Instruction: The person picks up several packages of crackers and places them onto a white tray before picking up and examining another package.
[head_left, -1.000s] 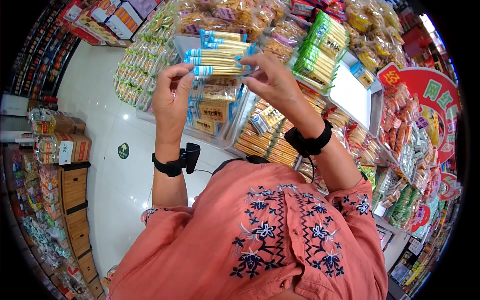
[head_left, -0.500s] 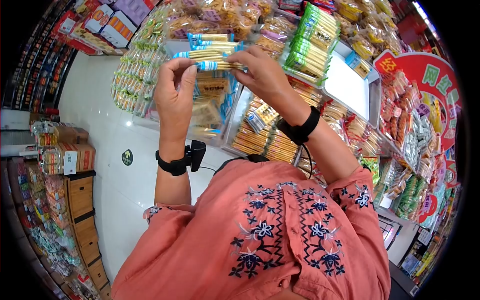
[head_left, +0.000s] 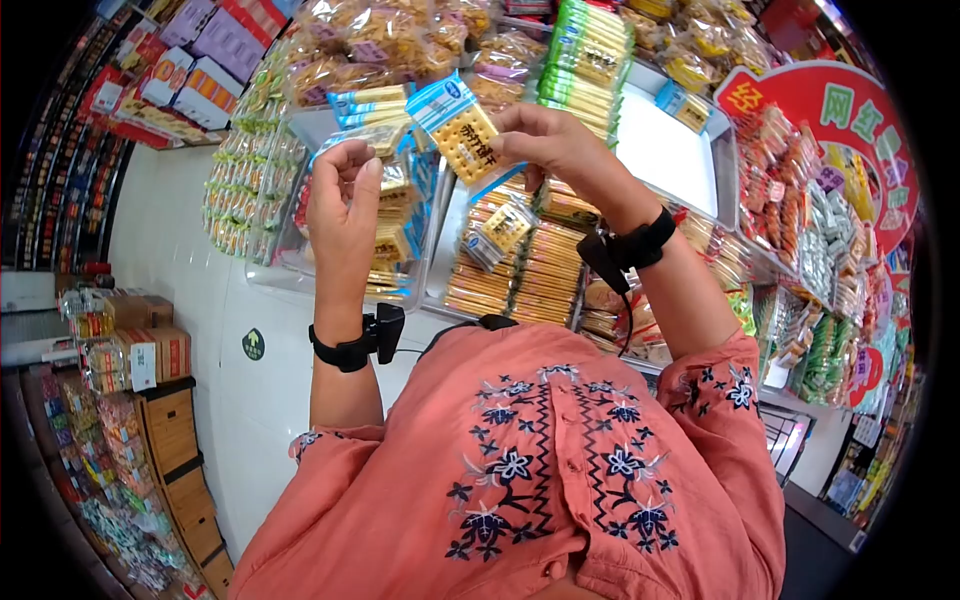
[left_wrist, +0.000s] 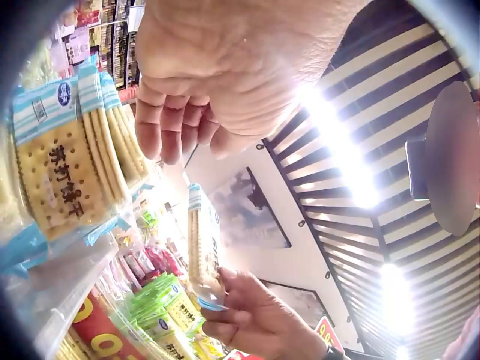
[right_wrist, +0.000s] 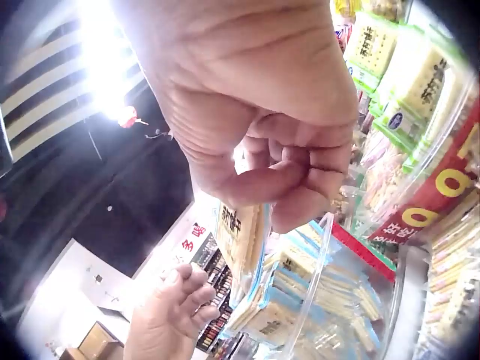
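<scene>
A flat packet of soda crackers (head_left: 465,138), clear with blue ends, is pinched at its edge between the thumb and fingers of my right hand (head_left: 560,155). It is tilted with its printed face toward the head camera. My left hand (head_left: 343,205) is to the left of it, beside more blue-ended cracker packets (head_left: 392,180) in a clear bin. Its fingers (left_wrist: 171,135) hang loosely curled with nothing between them in the left wrist view. Close to those fingers, packets (left_wrist: 67,157) stand on edge.
Right of the bin, a single packet (head_left: 503,232) lies on rows of stick-shaped snacks (head_left: 545,280). Green-wrapped cracker packets (head_left: 590,60) are stacked behind. A white tray (head_left: 660,150) with one blue packet (head_left: 685,106) stands at the right. Bagged snacks (head_left: 370,40) line the back.
Both hands were at the ends of a row of packets. My right hand has drawn one packet away to the right and turned its face up; my left hand's fingers have loosened.
</scene>
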